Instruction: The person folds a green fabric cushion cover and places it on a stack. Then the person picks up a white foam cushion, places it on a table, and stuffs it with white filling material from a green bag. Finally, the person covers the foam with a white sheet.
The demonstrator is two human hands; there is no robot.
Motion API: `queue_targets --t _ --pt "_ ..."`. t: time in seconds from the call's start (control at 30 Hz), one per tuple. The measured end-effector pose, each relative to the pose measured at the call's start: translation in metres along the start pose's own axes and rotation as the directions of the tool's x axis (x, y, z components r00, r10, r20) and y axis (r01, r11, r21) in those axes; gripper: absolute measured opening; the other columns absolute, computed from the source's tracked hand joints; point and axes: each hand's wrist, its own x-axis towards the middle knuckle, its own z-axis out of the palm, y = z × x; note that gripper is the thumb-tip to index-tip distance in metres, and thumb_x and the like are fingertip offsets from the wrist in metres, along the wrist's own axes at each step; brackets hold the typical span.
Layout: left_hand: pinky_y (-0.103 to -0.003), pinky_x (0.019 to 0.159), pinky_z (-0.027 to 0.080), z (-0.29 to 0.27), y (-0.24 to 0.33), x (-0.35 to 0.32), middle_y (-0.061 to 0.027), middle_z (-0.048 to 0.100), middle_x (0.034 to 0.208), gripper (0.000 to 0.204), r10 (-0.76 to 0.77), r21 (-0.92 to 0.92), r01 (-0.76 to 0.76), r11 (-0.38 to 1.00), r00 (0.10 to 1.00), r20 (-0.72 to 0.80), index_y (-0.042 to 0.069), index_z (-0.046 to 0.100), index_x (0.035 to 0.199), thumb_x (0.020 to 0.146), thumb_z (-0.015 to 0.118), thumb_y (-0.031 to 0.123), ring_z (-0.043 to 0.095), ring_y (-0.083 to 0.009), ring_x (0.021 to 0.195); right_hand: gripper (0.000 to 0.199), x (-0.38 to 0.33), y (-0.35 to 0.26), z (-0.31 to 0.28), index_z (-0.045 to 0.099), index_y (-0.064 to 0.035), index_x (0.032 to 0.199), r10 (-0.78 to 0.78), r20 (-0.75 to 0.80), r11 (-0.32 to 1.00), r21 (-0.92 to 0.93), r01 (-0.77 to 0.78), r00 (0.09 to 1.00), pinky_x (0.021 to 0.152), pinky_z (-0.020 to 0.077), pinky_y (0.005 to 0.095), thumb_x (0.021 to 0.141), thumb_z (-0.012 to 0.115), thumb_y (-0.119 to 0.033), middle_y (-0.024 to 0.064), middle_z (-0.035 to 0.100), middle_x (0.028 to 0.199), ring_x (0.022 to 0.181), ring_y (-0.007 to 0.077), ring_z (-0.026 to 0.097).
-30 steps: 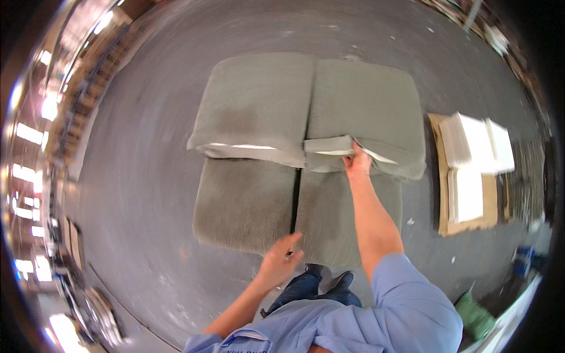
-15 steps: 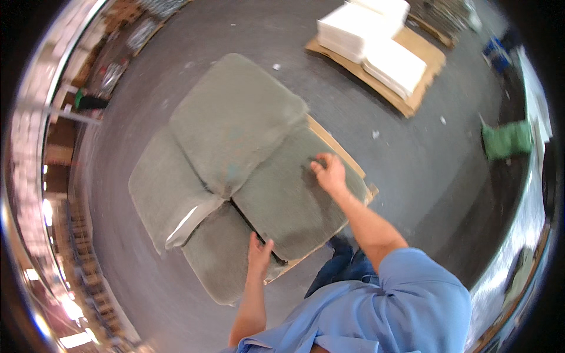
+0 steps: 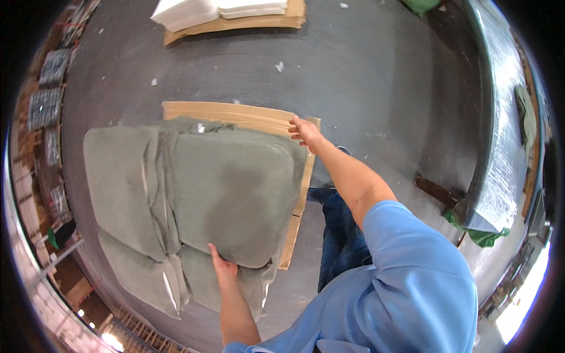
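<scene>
Grey-green fabric cushions or cushion covers lie in a spread of several on the floor, their edges overlapping, with folded fabric bunched between them. My left hand rests at the near edge of the right-hand piece, one finger stretched out on the cloth; its other fingers are partly hidden. Past that piece's far right corner, my right hand hovers with its fingers apart, over the edge of a brown cardboard sheet that sticks out from under the stack. Nothing shows in its grasp.
White foam blocks sit on another cardboard piece at the far side. A plastic-wrapped long bundle stands at the right, with green cloth beside it. Wrapped stacks line the left. White scraps dot the grey floor.
My view has turned to the right, and the foam blocks have shifted to the upper edge. My right hand has left the cushion's top for its far outer corner.
</scene>
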Motion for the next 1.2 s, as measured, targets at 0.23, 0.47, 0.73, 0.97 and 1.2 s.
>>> queue_targets --t 0.23,0.47,0.73,0.97,1.2 --pt "-0.054 0.119 0.033 0.005 -0.022 -0.01 -0.0139 0.032 0.163 0.095 0.159 0.13 -0.143 0.981 0.979 -0.125 0.008 0.028 0.159 0.094 0.056 0.071 0.035 -0.0341 0.148 0.047 0.028 0.11 -0.009 0.062 -0.0108 0.136 0.171 -0.041 0.972 0.171 -0.162 0.984 0.097 0.0469 0.0468 0.106 0.049 -0.045 0.0088 0.067 0.131 0.105 0.0247 0.063" --pt "-0.059 0.113 0.04 0.013 -0.192 -0.089 -0.0154 0.043 0.155 0.062 -0.279 -0.396 0.173 0.902 0.933 -0.228 0.01 0.037 0.154 0.106 0.04 0.05 0.047 -0.0446 0.136 0.043 0.082 0.067 0.01 0.065 -0.0089 0.135 -0.025 0.054 0.999 -0.019 0.026 0.998 0.099 0.0481 0.037 0.105 0.056 -0.039 0.0074 0.068 0.127 0.112 0.0212 0.062" --pt "-0.064 0.113 0.035 0.057 -0.228 0.053 -0.0112 0.054 0.148 0.061 -0.137 -0.73 0.001 0.683 0.982 -0.127 0.012 0.051 0.144 0.098 0.053 0.053 0.049 -0.0452 0.135 0.064 0.103 0.01 0.075 0.051 -0.0089 0.15 0.259 0.418 0.858 -0.513 -0.008 0.871 0.114 0.0408 0.0452 0.102 0.055 -0.051 0.0169 0.051 0.151 0.139 0.0327 0.049" --pt "-0.063 0.112 0.04 0.053 -0.239 0.102 -0.0139 0.06 0.143 0.059 0.134 -0.731 -0.219 0.646 0.976 -0.174 0.008 0.062 0.136 0.094 0.064 0.049 0.052 -0.0375 0.135 0.082 0.116 -0.002 0.089 0.046 -0.0087 0.153 0.391 0.463 0.734 -0.678 0.034 0.796 0.111 0.045 0.0487 0.098 0.044 -0.069 0.0187 0.048 0.154 0.14 0.0333 0.05" --pt "-0.063 0.112 0.041 0.053 -0.239 0.109 -0.0144 0.059 0.144 0.06 0.194 -0.62 -0.307 0.722 0.95 -0.244 0.007 0.061 0.138 0.094 0.064 0.049 0.052 -0.0385 0.135 0.085 0.114 -0.006 0.086 0.047 -0.0077 0.152 0.376 0.478 0.722 -0.688 0.072 0.793 0.104 0.0494 0.0515 0.093 0.048 -0.07 0.0183 0.049 0.152 0.137 0.0356 0.052"
